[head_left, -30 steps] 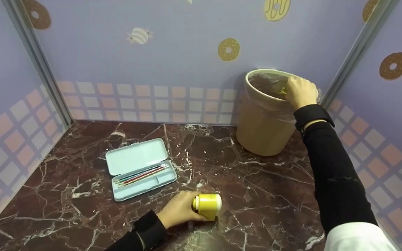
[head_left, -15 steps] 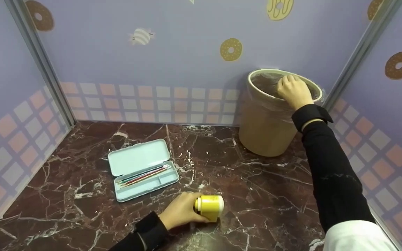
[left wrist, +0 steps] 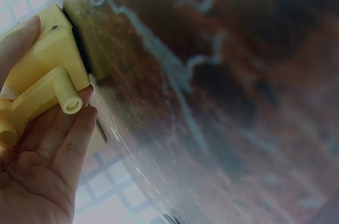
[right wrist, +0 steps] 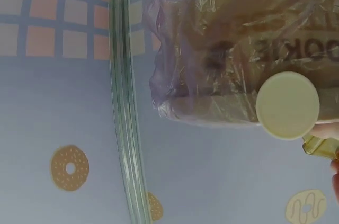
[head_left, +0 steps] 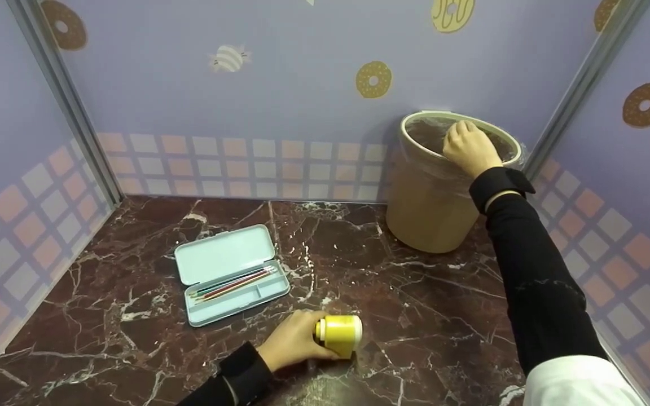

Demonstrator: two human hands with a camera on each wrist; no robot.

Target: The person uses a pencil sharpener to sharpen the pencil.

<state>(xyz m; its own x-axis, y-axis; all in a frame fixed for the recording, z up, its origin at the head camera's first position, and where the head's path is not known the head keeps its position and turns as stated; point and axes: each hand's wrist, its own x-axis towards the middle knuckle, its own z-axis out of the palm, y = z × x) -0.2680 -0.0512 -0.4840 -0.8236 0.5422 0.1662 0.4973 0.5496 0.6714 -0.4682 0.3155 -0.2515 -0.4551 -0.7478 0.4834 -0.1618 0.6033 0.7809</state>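
Note:
My left hand (head_left: 291,343) grips a yellow crank pencil sharpener (head_left: 341,336) near the table's front. In the left wrist view, the thumb lies on the sharpener's body (left wrist: 47,49), and its crank handle (left wrist: 66,94) faces the palm. My right hand (head_left: 470,148) is over the mouth of a beige waste bin (head_left: 432,214), fingers curled. In the right wrist view, it pinches a translucent yellow piece with a round cream front (right wrist: 287,106), which looks like the sharpener's shavings drawer. The head view hides this piece behind the hand.
An open light-blue pencil case (head_left: 223,256) with several pencils (head_left: 232,285) lies left of centre on the marbled table (head_left: 330,237). Clear plastic lining (right wrist: 175,49) hangs over the bin's rim. Patterned walls (head_left: 302,101) enclose the back and sides.
My right hand has moved left over the bin's mouth. A yellowish bit seen beside its fingers one second ago is now hidden. My left hand keeps its grip on the sharpener.

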